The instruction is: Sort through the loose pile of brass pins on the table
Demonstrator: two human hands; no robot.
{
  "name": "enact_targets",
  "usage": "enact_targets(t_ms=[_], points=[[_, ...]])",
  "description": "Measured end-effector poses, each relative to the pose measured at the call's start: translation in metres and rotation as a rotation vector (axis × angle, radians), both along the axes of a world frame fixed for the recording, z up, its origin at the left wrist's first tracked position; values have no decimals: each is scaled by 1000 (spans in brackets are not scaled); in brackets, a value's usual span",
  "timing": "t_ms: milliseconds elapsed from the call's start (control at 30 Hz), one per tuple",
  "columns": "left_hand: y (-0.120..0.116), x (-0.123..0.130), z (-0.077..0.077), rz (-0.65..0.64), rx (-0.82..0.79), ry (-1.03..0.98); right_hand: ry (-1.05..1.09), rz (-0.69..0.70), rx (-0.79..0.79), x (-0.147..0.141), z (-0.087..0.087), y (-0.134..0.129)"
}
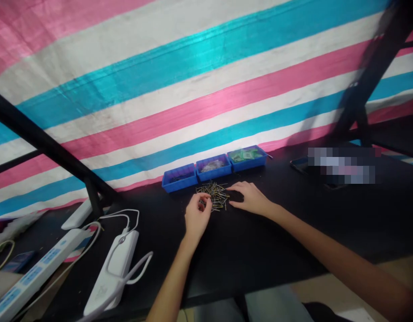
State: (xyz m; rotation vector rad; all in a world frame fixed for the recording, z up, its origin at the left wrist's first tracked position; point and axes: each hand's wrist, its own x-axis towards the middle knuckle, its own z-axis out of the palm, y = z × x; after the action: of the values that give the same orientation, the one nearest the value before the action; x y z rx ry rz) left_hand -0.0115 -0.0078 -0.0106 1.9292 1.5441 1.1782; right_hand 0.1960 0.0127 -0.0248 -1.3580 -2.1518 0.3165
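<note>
handling: a loose heap of thin metal pins (218, 193) on the black counter (246, 250), just in front of three blue trays.
power strip, far left: white (39, 273), cables beside it, apart from the work.
white box, left: slim, with a cable plugged into its top end (114, 268); lies well apart from the pins.
left tray: blue (181, 184), a scant layer of dark thin pieces on its floor; too small to tell whether they match the heap.
left hand: at the heap's left edge (197, 213), thumb and fingers curled toward each other; cannot tell if a pin is between them.
pin heap: crisscrossed, pointing every way, between the two hands; no rows or separate groups seen. judged early on, the bulk being loose and outside the trays.
middle tray: blue (215, 174), filled with pale, clear-looking bits.
right hand: thumb and fingers spread apart (249, 197) at the heap's right edge, nothing seen gripped.
right tray: blue (249, 165), green contents near its rim.
dark flat object, right: beside a blurred patch (298, 165); cannot tell what it is.
</note>
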Motion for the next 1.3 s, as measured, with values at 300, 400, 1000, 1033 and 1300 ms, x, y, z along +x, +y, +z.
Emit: enact_targets(t_ms=[300, 400, 1000, 1033, 1300], points=[[-6, 4, -5, -258, 96, 494, -114, 74, 64, -12, -4, -7], [0, 4, -9, -293, 98, 518, -132, 112, 76, -14, -4, -8], [25, -13, 13, -246, 295, 732, -30, 59, 55, -9, -3, -3], [26, -16, 16, -216, 302, 738, -28, 68, 58, -9, -3, -3], [24, -31, 25, -349, 71, 792, -26, 99, 112, -7, -8, -2]])
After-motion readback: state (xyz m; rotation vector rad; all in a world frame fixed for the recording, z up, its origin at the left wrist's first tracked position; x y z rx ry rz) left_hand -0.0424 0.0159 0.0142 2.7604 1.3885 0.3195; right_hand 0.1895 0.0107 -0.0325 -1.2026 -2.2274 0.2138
